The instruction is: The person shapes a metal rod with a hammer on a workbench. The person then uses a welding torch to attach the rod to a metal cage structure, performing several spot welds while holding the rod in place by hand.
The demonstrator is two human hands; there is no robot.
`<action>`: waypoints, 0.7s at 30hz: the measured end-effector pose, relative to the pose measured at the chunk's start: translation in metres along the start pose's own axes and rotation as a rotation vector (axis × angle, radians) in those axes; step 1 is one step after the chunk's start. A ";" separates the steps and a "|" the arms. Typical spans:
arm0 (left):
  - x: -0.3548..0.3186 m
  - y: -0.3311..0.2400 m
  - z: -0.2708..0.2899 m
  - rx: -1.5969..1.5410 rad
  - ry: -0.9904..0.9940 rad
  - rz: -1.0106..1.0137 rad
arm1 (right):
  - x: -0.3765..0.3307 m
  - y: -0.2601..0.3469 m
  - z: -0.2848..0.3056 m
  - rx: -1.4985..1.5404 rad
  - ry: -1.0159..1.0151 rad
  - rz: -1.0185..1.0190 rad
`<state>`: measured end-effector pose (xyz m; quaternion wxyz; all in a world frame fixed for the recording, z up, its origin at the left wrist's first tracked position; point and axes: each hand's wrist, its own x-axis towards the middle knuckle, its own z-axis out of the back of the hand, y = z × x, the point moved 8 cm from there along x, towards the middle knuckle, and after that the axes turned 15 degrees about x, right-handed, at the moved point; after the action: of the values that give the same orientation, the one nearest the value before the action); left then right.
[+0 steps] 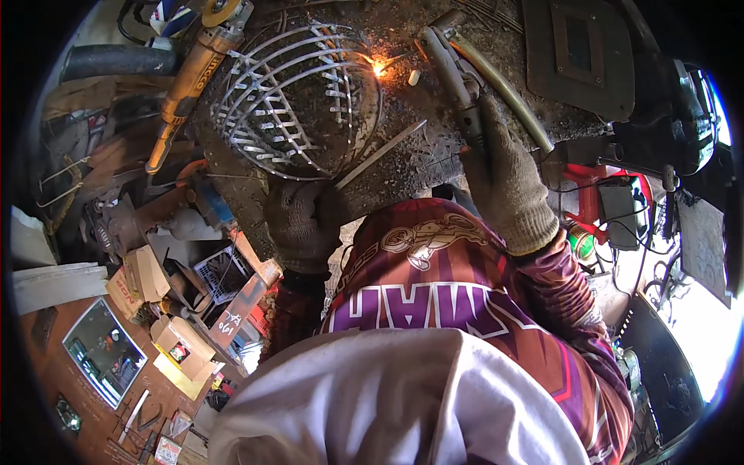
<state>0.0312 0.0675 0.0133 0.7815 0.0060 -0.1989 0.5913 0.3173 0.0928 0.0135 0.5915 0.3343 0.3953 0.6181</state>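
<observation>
A round, cage-like frame of curved metal rods and short slats [271, 108] lies on the dark, gritty workbench [434, 167]. My gloved left hand [298, 221] is closed at its near rim; the fingers are dark and partly hidden. My gloved right hand [504, 170] grips a welding electrode holder [449, 70], pointing away from me. A thin electrode reaches left from its jaw toward the frame's right side, where a bright orange glow with sparks [378, 68] burns. Between my hands lies a narrow metal strip [381, 153], its near end close to my left hand.
A yellow angle grinder [190, 89] lies left of the frame. Beside the holder rests a hammer with a tubular handle [504, 93]. A welding face shield [577, 46] lies at the far right. Cardboard boxes [182, 349] and a framed mirror [105, 353] are at lower left.
</observation>
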 end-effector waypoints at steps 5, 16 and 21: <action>-0.011 0.010 -0.006 -0.064 0.024 0.087 | -0.016 -0.007 -0.002 -0.227 -0.057 0.316; -0.051 0.035 -0.031 0.116 0.033 -0.001 | -0.007 0.012 0.018 0.077 -0.179 0.093; -0.014 0.005 -0.008 0.100 0.042 -0.009 | -0.006 0.000 0.017 0.058 -0.122 -0.046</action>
<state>0.0263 0.0581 0.0000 0.7869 0.0338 -0.1527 0.5969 0.3326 0.0880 0.0213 0.6186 0.3792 0.3835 0.5713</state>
